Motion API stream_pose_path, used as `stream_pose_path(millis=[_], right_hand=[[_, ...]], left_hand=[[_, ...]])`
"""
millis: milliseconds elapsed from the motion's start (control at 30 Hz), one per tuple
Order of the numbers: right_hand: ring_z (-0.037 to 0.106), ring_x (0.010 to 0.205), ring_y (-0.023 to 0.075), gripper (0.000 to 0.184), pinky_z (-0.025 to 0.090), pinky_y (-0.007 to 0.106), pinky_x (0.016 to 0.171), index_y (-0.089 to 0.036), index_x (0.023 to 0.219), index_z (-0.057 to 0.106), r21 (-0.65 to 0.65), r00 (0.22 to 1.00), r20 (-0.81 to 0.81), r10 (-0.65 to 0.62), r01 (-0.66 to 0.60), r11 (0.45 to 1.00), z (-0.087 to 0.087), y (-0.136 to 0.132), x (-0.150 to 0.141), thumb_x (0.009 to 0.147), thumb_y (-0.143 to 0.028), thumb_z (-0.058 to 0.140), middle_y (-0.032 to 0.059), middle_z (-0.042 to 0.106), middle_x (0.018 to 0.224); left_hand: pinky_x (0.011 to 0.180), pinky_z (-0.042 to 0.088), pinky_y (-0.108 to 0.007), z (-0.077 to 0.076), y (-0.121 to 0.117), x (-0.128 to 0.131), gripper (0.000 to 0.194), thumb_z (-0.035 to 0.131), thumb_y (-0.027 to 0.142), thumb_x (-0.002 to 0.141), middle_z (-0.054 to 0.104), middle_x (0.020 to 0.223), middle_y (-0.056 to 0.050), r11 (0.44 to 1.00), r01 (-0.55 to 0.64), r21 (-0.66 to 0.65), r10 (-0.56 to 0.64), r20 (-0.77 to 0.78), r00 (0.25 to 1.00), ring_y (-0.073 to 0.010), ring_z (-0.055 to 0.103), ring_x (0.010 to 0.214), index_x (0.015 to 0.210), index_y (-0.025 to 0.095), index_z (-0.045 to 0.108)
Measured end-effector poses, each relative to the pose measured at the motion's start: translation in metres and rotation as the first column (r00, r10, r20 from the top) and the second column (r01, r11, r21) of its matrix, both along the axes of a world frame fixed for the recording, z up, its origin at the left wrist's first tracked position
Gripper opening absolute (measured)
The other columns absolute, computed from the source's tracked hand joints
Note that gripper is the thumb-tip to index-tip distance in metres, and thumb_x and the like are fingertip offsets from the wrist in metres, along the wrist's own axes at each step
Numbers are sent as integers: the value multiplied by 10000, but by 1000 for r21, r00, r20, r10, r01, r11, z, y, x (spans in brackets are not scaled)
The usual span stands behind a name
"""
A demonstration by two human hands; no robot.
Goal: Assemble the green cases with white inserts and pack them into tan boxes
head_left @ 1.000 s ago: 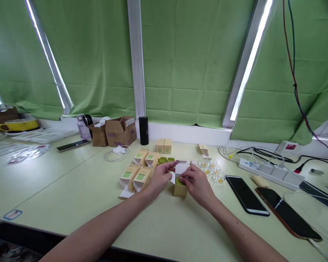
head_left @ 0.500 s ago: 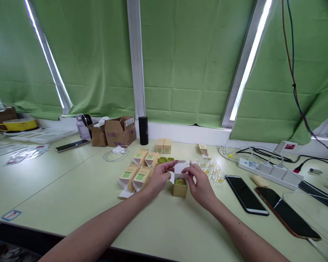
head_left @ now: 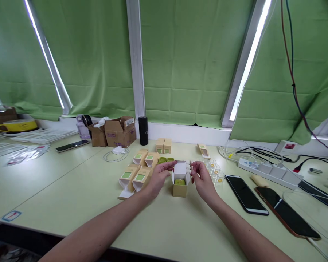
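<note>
A small kraft cardboard box (head_left: 179, 191) stands upright before me, its white lid and side flaps raised. Inside lies a green item with a round top (head_left: 179, 181). My left hand (head_left: 160, 177) is at the box's left, fingers stretched out towards the lid's edge. On the other side my right hand (head_left: 203, 180) has its thumb and fingers slightly apart next to the right flap; whether they touch it I cannot tell. Left of my left hand stand several similar boxes (head_left: 142, 178) with green labels. Green containers (head_left: 162, 159) show partly behind that hand.
Clear small containers with yellow centres (head_left: 215, 172) lie right of my right hand. Two closed boxes (head_left: 164, 146) and an open one (head_left: 204, 151) are farther back. Phones (head_left: 246, 193) and a power strip (head_left: 270, 171) with cables occupy the right side.
My right hand has moved slightly right, away from the box's inside, and the right flap now shows spread outward. My left hand stays nearly in place.
</note>
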State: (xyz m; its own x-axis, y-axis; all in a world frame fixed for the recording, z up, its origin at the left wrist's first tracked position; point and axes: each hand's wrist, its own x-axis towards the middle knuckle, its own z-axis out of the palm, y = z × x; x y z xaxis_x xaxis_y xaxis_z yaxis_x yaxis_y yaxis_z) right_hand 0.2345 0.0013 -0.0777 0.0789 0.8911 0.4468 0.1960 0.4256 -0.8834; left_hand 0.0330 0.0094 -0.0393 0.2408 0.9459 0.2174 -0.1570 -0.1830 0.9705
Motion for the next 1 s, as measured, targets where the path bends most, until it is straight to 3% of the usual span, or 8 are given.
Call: stream_pose_path(millis=[267, 500, 733, 1000], right_hand=[[514, 692, 175, 266, 488, 300, 561, -262, 1118, 526, -52, 993, -101, 55, -60, 997, -1, 1, -3, 905, -403, 601, -26, 480, 844], [521, 718, 177, 319, 482, 284, 555, -263, 1135, 496, -76, 993, -97, 69, -76, 994, -1, 0, -4, 861, -393, 597, -28, 464, 845], [537, 708, 174, 312, 496, 305, 606, -261, 1131, 521, -20, 999, 8, 45, -44, 999, -2, 1, -3, 875, -417, 608, -32, 502, 815], [550, 755, 183, 320, 477, 294, 583, -252, 1147, 514, -69, 997, -39, 72, -74, 995, -1, -4, -6, 874, -376, 625, -26, 511, 845]], left_hand=[[1040, 524, -426, -2, 0, 4, 583, 617, 91, 661, 777, 1192, -145, 1000, 16, 11, -16, 26, 1000, -267, 701, 1086, 1225, 118, 765], [983, 550, -393, -7, 1, 6, 532, 662, 97, 702, 762, 1184, -147, 999, 34, 30, -35, 42, 999, -249, 703, 1066, 1231, 121, 716], [954, 551, -381, -12, 3, 4, 507, 734, 164, 764, 738, 1183, -145, 998, 38, 50, -39, 5, 999, -249, 681, 1082, 1267, 146, 671], [939, 541, -371, -13, 0, 5, 506, 785, 213, 809, 710, 1205, -153, 995, 26, 94, -18, -83, 996, -251, 671, 1095, 1289, 155, 635]])
